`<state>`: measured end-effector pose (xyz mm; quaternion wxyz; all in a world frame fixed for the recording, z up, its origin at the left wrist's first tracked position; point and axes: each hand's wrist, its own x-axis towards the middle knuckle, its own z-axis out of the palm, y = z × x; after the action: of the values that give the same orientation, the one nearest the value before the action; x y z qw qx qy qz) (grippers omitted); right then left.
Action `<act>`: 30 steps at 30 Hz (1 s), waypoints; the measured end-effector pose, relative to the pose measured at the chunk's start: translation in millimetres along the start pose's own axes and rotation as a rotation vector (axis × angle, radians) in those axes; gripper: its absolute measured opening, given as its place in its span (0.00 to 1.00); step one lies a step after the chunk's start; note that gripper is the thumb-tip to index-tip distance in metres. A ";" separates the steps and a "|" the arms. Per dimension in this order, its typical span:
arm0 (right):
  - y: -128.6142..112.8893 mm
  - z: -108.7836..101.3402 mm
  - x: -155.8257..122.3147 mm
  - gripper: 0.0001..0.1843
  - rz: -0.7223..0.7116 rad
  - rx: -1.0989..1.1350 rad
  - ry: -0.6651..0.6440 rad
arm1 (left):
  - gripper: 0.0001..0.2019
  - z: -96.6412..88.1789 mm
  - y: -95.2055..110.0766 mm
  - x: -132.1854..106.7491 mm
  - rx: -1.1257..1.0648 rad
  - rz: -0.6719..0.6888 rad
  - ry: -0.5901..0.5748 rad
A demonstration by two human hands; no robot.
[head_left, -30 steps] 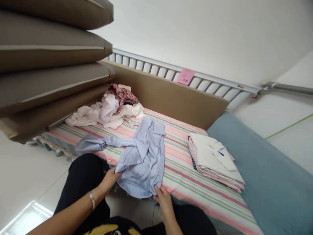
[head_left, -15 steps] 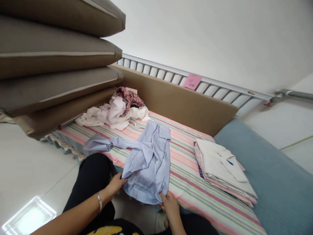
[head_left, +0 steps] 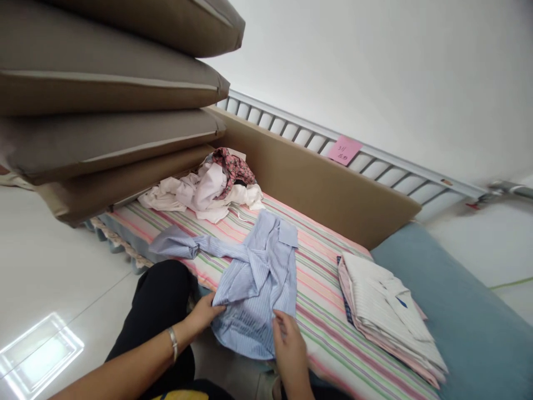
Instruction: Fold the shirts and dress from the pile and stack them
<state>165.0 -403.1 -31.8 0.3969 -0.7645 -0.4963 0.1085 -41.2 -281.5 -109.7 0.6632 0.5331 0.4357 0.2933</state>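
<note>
A light blue striped shirt [head_left: 258,278] lies crumpled on the striped sheet [head_left: 320,289], one sleeve stretched out to the left. My left hand [head_left: 205,312] pinches the shirt's lower left edge. My right hand [head_left: 288,344] grips the shirt's lower right hem, fingers curled over the cloth. Both hands sit at the near edge of the bed.
A stack of folded shirts [head_left: 387,311] lies to the right on the sheet. A heap of white and floral clothes [head_left: 208,186] sits at the back left. Brown cushions [head_left: 104,100] are piled at the left. A cardboard panel [head_left: 325,183] and a railing stand behind. A blue mattress [head_left: 466,311] lies to the right.
The view has swung a little to the left and down. My right hand has moved up onto the shirt's hem, and both hands have drawn the lower edge slightly together.
</note>
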 end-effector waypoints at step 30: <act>-60.1 46.2 17.8 0.16 0.035 0.282 -0.396 | 0.12 -133.4 163.9 23.4 0.489 0.492 0.317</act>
<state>107.4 -353.4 -15.4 0.3925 -0.6738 -0.5312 0.3314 -137.1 -158.7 34.9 0.3507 0.7123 0.4489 0.4100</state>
